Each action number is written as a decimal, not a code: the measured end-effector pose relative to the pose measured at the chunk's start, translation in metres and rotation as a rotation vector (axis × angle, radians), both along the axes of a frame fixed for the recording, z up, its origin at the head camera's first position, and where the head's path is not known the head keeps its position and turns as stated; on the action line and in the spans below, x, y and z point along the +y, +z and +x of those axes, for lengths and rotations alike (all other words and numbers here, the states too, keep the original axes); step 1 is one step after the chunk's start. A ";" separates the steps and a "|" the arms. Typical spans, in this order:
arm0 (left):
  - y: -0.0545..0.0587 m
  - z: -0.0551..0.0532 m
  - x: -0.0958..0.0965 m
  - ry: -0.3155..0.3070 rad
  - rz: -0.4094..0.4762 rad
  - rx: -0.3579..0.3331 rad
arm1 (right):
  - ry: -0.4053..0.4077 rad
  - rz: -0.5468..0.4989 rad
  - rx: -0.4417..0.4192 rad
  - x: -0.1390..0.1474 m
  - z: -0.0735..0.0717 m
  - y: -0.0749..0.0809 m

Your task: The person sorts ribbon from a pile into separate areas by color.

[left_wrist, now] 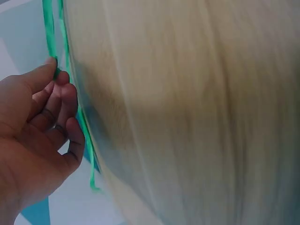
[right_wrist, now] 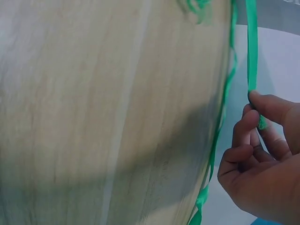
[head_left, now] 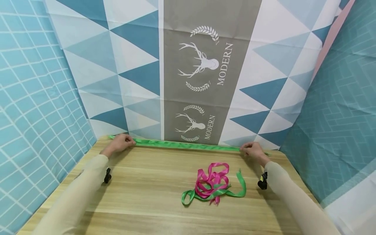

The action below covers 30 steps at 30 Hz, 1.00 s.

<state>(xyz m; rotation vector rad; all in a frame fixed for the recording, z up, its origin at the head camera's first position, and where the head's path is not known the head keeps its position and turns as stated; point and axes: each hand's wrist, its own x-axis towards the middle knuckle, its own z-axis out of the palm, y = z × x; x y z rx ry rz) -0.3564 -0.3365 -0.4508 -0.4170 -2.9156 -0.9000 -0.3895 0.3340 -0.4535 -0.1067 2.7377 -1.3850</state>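
Held ribbon: a long, narrow, shiny green fabric ribbon (head_left: 185, 145) stretched nearly straight from side to side, just beside the far edge of the pale, wood-grained bench (head_left: 141, 195) — bright green, with darker mottled patches along its middle.
Hands: the left hand (head_left: 119, 143) pinches the ribbon near one end between thumb and fingertip, its other fingers loosely bent; the right hand (head_left: 253, 150) pinches near the opposite end in the same way, a short green tip showing below its thumb.
Edge strip: a thin green ribbon strip (right_wrist: 202, 197) runs slightly twisted along the bench's far edge, beside the held one; whether the two join, I cannot tell.
Ribbon heap: a looped, glossy hot-pink ribbon (head_left: 216, 178) lies right of centre, tangled with a curling green satiny ribbon (head_left: 235, 195).
Count: two hands, one stretched ribbon, one edge strip, one heap of pink and green.
Bench edges: the far edge meets a blue-and-white triangle-print cloth backdrop (head_left: 132, 65); side edges angle outward toward the viewer.
Open room: a broad stretch of wood grain lies left of the heap — narrower between heap and right forearm.
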 end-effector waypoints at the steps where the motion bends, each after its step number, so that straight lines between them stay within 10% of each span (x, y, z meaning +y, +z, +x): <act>1: -0.001 -0.001 0.001 0.007 -0.008 -0.006 | 0.003 0.016 0.004 -0.001 -0.001 -0.001; 17: 0.003 0.004 0.017 0.157 -0.059 -0.037 | -0.023 0.197 0.047 -0.017 0.014 0.001; 30: 0.046 0.042 0.034 0.193 0.051 0.181 | 0.109 0.360 0.314 -0.008 0.086 0.086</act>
